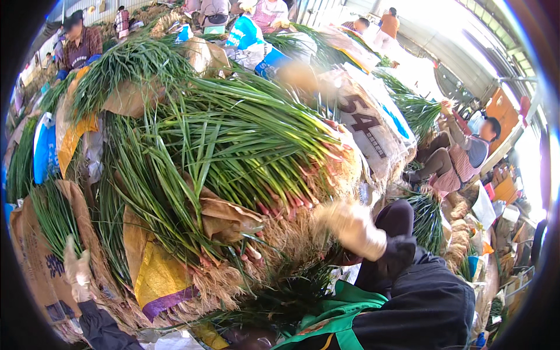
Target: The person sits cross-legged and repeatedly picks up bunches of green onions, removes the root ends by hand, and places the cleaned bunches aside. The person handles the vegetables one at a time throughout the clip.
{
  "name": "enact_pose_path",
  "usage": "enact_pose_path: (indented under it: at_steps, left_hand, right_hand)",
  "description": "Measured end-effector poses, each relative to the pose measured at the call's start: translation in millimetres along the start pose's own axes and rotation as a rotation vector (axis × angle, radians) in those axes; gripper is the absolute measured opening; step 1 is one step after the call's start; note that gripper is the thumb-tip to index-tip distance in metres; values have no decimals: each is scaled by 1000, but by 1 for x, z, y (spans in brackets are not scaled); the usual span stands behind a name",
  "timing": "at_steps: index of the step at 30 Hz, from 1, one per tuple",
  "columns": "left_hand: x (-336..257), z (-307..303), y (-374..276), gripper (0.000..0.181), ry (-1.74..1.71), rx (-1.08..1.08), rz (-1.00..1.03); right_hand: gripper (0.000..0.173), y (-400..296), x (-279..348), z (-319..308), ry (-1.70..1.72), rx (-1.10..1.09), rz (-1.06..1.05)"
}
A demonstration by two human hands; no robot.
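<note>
My left hand (78, 275), in a pale glove, is raised with fingers apart at the lower left. It is beside a bunch of long green leaves (54, 218) standing at a brown woven sack (33, 262). My right hand (350, 227), also gloved, is blurred by motion near the pale, hairy roots (284, 238) of a large heap. This heap of allium plants, probably green garlic (245, 162), has flat leaves towards the upper left and pinkish stem bases towards me. Whether my right hand holds anything is not clear.
A yellow sack piece with purple edging (162, 275) lies under the front bunch. My green apron (337, 306) is below. A printed white sack (367, 122) lies behind the heap. At right a seated person (463, 157) holds leaves; several other people are farther back.
</note>
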State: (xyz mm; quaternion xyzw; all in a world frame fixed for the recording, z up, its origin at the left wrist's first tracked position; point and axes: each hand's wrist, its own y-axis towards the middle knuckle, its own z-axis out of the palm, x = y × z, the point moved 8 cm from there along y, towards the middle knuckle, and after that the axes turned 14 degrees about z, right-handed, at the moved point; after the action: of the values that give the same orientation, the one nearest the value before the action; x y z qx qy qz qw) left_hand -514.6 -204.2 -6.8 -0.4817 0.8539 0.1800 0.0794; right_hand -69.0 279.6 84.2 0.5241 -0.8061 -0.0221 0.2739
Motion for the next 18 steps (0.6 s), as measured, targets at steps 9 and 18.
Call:
enact_pose_path:
  at_steps: [9,18]
  left_hand:
    - [-501,87,-72,64,-1406,870,320]
    - [-591,166,-129,37,-1792,439,-178]
  right_hand:
    - [62,106,-171,1,1748,500,500]
    - [68,-51,-103,-16,1368,-149,482]
